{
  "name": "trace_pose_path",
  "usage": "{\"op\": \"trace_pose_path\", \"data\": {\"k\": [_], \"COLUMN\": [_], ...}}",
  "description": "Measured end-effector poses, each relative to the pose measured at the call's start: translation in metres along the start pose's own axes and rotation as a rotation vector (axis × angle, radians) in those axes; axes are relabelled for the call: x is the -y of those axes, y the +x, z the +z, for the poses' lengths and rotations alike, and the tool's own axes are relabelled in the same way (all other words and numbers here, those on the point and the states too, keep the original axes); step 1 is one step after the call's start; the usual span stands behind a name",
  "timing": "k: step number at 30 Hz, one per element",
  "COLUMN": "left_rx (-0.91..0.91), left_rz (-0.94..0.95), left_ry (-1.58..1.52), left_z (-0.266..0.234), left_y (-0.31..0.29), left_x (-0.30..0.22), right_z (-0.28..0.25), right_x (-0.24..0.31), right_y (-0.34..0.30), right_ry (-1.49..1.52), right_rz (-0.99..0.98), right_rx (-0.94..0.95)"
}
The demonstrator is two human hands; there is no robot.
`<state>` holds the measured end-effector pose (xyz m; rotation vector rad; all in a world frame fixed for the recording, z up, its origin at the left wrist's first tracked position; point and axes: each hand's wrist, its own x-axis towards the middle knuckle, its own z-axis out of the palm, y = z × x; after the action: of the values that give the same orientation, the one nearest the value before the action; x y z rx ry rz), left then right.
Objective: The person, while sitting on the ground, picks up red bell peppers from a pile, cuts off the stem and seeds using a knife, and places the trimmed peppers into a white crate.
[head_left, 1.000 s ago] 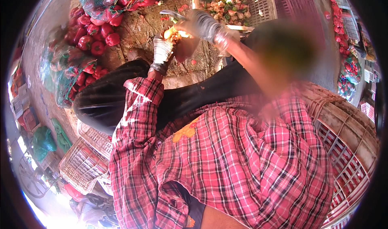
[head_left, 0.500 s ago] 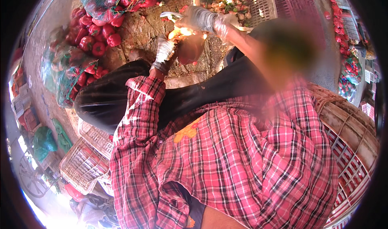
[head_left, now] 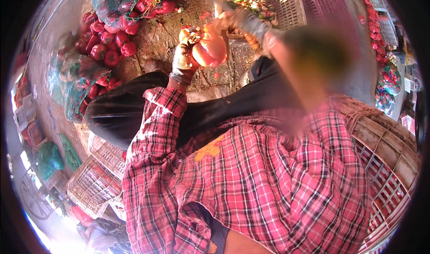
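Observation:
Between my hands is a red bell pepper [head_left: 210, 50], its smooth, shiny side lit by the sun. My left hand [head_left: 184, 59], in a pale, soiled glove, is closed round its left side. Pale, seedy bits [head_left: 192, 35] show at the top of that hand's fingers. My right hand [head_left: 235, 22], gloved and wrapped in grey at the wrist, is curled at the pepper's upper right. A knife [head_left: 219, 6] in it is smeared by motion, so its blade is hard to make out.
Loose red peppers [head_left: 107, 43] lie at left beside green net bags [head_left: 107, 5] of peppers. Pepper scraps [head_left: 251, 3] lie ahead, near a pale plastic crate [head_left: 290, 7]. Wicker-like crates [head_left: 92, 187] stand at lower left, a large basket [head_left: 380, 164] at right. A dark blur covers my right forearm.
My right hand has moved right, off the pepper's top, and the shiny blade has swung away from the left. The pepper has turned and risen into bright light in my left hand.

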<state>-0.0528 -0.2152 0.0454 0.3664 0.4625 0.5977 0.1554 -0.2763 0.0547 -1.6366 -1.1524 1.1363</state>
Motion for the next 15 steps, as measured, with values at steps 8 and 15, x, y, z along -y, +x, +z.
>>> {"op": "trace_pose_path", "data": {"k": [8,15], "left_rx": [0.115,-0.438], "left_rz": [0.106,-0.212], "left_ry": [0.256,-0.317], "left_z": [-0.052,-0.072], "left_y": [0.021,0.042], "left_x": [-0.002,-0.025], "right_z": [-0.004,-0.012], "right_x": [-0.043,-0.045], "right_y": [-0.021,-0.011], "right_ry": [0.501,0.285], "right_rz": [0.127,0.186], "right_rx": [0.147,-0.401]}}
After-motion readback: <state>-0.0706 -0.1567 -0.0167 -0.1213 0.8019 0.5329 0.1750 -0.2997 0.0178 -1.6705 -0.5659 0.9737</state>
